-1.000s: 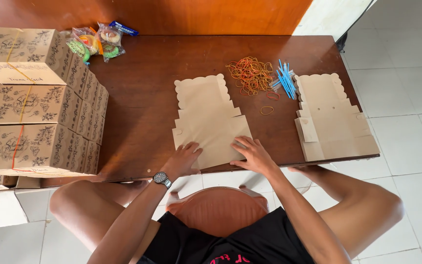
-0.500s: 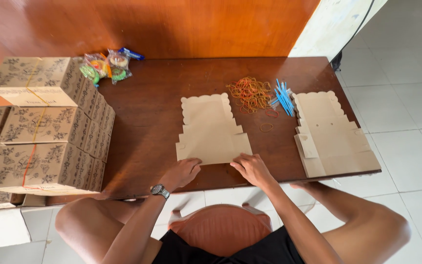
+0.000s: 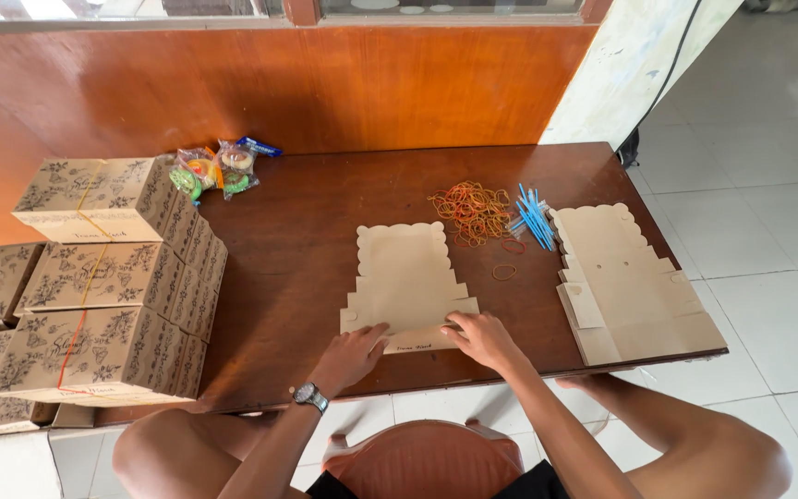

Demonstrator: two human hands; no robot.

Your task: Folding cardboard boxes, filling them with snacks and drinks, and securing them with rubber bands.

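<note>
**A:** Which step is in hand here?

**B:** I judge it is the very start of folding. A flat box blank (image 3: 406, 285) lies on the table (image 3: 307, 249), in front of the person, near the front edge. Both hands rest on its near end. The left hand (image 3: 351, 356) lies with the fingers bent and pressing down at the near left corner. The right hand (image 3: 480, 338) lies flatter, fingers spread a little, on the near right part. Neither hand is closed around the cardboard; they press on it, they do not lift it.

**A:** What does the next move call for?

**B:** In my opinion, the fingers must get under a flap or side panel and bend it along its crease, while the other hand keeps the sheet from sliding on the smooth wood.

**A:** And around it?

**B:** To the right there is a pile of flat blanks (image 3: 634, 286), partly over the table edge. Between the two lie rubber bands (image 3: 471, 211) and blue straws (image 3: 534, 217). On the left stand finished boxes (image 3: 103, 296), stacked, and behind them small bags of sweets (image 3: 212, 170).

**A:** What is hard to see?

**B:** The fingertips of the left hand are hidden under the knuckles, so I cannot tell if they already catch an edge. The creases are too faint to follow. The stack on the left is cut off by the frame, and how many blanks are in the pile I cannot count.
</note>
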